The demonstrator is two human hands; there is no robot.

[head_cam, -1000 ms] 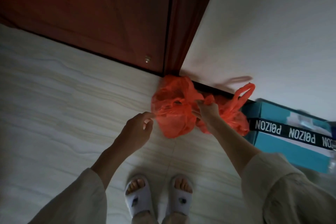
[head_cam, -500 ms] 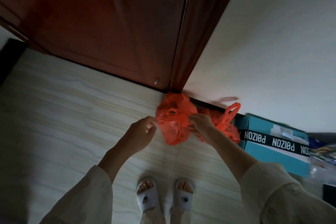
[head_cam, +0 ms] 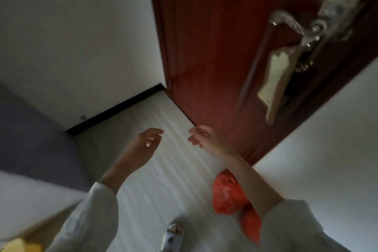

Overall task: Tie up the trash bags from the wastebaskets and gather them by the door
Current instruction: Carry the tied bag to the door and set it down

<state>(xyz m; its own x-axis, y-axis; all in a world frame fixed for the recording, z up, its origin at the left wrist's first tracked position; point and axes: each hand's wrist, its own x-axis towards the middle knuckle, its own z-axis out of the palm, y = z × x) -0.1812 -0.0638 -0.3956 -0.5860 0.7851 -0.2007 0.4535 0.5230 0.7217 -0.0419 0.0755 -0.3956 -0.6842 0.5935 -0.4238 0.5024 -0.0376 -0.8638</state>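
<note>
Crinkled orange plastic bags slump by glossy door; both hands' fingers loosely curled, empty.

Orange-red trash bags; dark red door; pale, seemingly streaked floor.

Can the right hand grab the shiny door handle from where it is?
Probably yes. The right hand is empty, fingers loose, raised in front of the red door. The door handle sits higher up with nothing between them, so it likely only needs lifting.
</note>
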